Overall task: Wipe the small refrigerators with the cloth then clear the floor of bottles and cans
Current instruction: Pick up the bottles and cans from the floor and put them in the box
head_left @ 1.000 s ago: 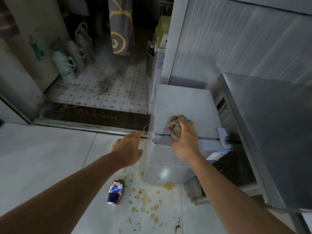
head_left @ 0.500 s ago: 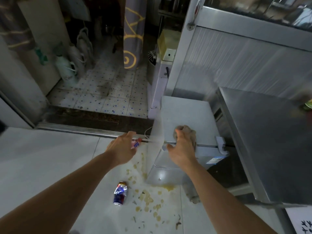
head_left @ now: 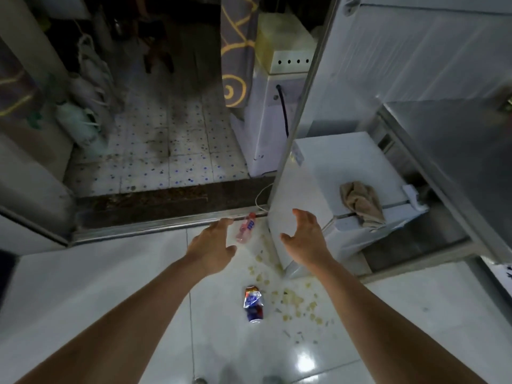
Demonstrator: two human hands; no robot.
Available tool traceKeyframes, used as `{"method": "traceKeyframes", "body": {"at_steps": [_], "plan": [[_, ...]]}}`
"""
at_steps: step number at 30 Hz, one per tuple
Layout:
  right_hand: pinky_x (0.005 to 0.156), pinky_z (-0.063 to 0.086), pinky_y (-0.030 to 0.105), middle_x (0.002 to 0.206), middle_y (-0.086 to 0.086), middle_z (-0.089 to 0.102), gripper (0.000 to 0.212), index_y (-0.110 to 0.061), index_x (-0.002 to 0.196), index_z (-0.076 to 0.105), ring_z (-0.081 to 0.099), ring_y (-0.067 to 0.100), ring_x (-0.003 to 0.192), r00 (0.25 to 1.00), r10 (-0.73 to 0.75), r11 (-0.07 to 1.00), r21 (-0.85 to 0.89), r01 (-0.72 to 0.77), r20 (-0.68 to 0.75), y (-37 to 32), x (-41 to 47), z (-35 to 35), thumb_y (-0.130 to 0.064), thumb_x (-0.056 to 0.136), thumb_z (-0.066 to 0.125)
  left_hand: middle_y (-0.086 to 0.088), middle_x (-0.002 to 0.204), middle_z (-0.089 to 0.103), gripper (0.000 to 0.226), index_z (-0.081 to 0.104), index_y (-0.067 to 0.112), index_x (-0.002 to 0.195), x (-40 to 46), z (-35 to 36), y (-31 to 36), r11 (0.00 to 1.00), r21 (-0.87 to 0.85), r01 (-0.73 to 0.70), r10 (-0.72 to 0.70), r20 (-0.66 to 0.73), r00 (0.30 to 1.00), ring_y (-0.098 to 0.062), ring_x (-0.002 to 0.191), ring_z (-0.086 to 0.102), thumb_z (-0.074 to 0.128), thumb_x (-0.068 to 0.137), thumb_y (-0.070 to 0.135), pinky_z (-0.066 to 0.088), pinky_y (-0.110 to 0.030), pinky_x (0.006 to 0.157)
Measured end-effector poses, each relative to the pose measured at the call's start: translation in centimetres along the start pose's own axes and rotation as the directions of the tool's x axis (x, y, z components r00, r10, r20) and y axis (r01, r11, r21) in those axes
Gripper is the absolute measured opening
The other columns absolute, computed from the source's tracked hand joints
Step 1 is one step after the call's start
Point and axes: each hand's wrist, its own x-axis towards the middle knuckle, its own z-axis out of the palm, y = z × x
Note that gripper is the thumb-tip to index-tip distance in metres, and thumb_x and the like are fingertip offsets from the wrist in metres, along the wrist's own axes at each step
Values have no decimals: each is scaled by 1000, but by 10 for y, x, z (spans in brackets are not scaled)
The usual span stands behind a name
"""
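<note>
A small white refrigerator [head_left: 318, 176] stands on the floor at centre right. A brown cloth [head_left: 361, 205] lies crumpled on its top, draped over the front edge. My right hand [head_left: 304, 239] hovers open to the left of the cloth, holding nothing. My left hand [head_left: 212, 245] is open too, fingers spread, just left of a small pink plastic bottle [head_left: 245, 228] lying by the metal door sill. A crushed blue and red can [head_left: 253, 304] lies on the white tile below both hands.
Yellowish crumbs [head_left: 293, 297] are scattered on the tile around the can. A steel table [head_left: 457, 162] stands to the right of the refrigerator. Beyond the sill [head_left: 152, 227] lie a dirty dotted tile floor, white jugs [head_left: 80, 123] at left and a white appliance [head_left: 274, 120].
My right hand let go of the cloth and drew back left off the refrigerator top. The cloth stays there. The view pulled back, and my left hand opened near the pink bottle.
</note>
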Motion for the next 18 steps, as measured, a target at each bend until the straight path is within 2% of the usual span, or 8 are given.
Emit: {"method": "traceKeyframes", "body": {"at_steps": [10,18], "plan": [[104,37,31,146,11,30,70,-13,143,26,38,26,130,980,200,971,128,-201,16,-23,65,49,-27,86,64,-4,148,40,58,29,21,142,93,-22,-34,992,104,-71,57,134,989,-24,134,40,56,91,27,37,-37,108],[104,40,35,145,11,32,70,-14,144,27,41,27,128,934,356,906,233,-354,35,-5,141,80,-25,85,63,-6,148,39,62,28,19,143,204,-5,-41,979,155,-132,83,288,954,-24,135,39,58,90,27,37,-40,108]]}}
